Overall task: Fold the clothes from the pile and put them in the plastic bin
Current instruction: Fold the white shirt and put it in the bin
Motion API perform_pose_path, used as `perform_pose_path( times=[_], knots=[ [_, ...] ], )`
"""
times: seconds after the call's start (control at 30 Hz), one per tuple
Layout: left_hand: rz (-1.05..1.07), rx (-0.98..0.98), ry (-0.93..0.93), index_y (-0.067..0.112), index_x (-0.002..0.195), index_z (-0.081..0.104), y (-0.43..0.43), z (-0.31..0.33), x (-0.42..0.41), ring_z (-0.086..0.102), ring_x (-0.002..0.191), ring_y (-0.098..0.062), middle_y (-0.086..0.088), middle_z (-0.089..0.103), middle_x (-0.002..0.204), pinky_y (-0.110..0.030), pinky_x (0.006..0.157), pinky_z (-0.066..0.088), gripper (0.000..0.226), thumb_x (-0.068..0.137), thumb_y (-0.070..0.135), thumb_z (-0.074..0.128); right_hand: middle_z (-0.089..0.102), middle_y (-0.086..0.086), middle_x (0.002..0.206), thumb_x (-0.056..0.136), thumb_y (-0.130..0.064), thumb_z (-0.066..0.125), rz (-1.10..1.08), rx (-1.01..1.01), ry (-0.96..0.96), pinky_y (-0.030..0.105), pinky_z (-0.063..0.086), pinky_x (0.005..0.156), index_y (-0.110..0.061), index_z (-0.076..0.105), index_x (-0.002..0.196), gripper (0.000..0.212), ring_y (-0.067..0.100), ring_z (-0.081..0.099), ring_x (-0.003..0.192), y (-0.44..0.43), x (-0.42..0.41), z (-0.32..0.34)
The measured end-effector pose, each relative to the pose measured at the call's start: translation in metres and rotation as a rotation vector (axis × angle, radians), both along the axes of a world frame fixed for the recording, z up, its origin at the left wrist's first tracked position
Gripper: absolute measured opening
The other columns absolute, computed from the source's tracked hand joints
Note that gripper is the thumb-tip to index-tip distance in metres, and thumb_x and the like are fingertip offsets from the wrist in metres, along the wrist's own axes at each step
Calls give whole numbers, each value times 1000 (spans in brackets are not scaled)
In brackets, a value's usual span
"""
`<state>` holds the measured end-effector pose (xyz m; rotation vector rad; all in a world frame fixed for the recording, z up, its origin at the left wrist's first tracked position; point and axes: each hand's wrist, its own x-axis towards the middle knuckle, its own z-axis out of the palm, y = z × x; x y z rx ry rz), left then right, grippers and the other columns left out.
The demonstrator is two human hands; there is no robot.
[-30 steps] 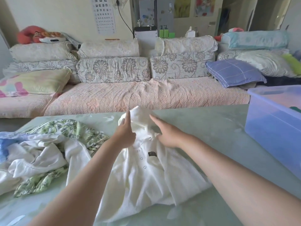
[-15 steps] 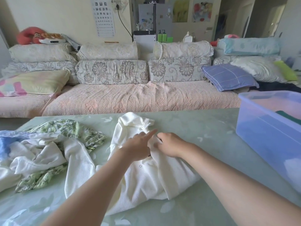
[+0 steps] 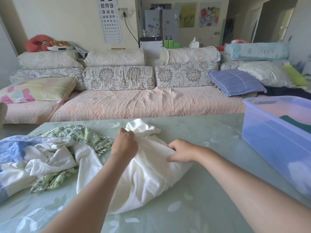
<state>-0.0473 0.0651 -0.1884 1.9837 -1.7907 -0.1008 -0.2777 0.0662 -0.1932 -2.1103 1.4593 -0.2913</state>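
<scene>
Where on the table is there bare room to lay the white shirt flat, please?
Bare table lies between the white shirt and the plastic bin, also along the near edge. The clothes pile crowds the left.

The plastic bin (image 3: 269, 148) and the pile (image 3: 33, 157) run off opposite edges.

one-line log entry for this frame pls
phase: folding white shirt | left hand: grips shirt near collar | right hand: grips shirt's right edge | pile: left on table | bin: right, holds dark garment
</scene>
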Motion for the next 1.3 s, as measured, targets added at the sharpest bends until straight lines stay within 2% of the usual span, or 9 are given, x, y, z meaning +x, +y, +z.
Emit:
perform_pose_path(
  times=[0.17,0.3,0.37,0.47,0.63,0.8,1.0,1.13,1.3],
  knots=[
    [-480,129,-61,34,133,51,25,19,-26,58,105,-18,7,49,134,-27,77,45,57,81,9,52,53,-13,68,88,-37,67,-33,-244,-114,23,37,56,-31,53,67,26,13,55,74,13,11,11],
    [-381,481,-454,22,119,64,35,21,-37,62,98,-24,-1,65,114,-35,85,52,39,87,12,43,55,-7,66,91,-42,59,-7,213,-310,27,34,55,-21,61,65,33,11,46,58,31,16,23],
    [-297,668,-561,8,129,58,38,17,-26,67,79,-24,-9,63,123,-40,86,56,49,86,0,36,66,-3,85,94,-32,53,-15,400,-203,25,40,57,-19,72,84,25,12,54,64,39,8,24],
    [-203,813,-384,-3,140,41,41,16,-17,68,47,-25,-21,41,142,-38,72,59,50,91,1,29,69,-10,106,86,-19,61,15,299,144,21,52,73,-33,71,114,32,9,65,86,38,-7,19],
    [-195,438,-584,32,127,58,54,20,-30,65,100,-18,6,60,127,-29,82,48,34,100,42,41,59,-6,126,82,-17,54,28,253,281,37,58,86,-42,54,135,59,21,64,105,35,0,11],
    [-478,503,-614,46,135,51,58,4,-37,55,119,-24,3,48,134,-37,92,49,49,92,23,51,51,-4,144,95,-31,48,42,171,278,36,45,104,-32,50,142,47,21,52,128,32,21,-6],
    [-405,429,-695,33,116,67,54,12,-30,59,109,-22,4,64,117,-32,83,50,31,93,22,48,62,-8,93,88,-51,54,56,239,113,31,46,77,-26,64,82,28,13,60,88,37,17,14],
    [-271,27,-315,23,110,63,48,20,-31,62,96,-29,-2,60,111,-33,72,48,23,95,26,45,68,-7,88,82,-52,71,76,207,132,26,50,69,-25,72,88,27,13,65,81,45,-6,28],
    [-191,-372,198,19,101,63,40,30,-48,54,73,-23,-2,58,104,-32,63,44,16,98,17,47,61,-8,74,89,-37,72,-104,74,-328,25,41,61,-20,61,76,24,9,57,68,54,-30,42]
  ],
)
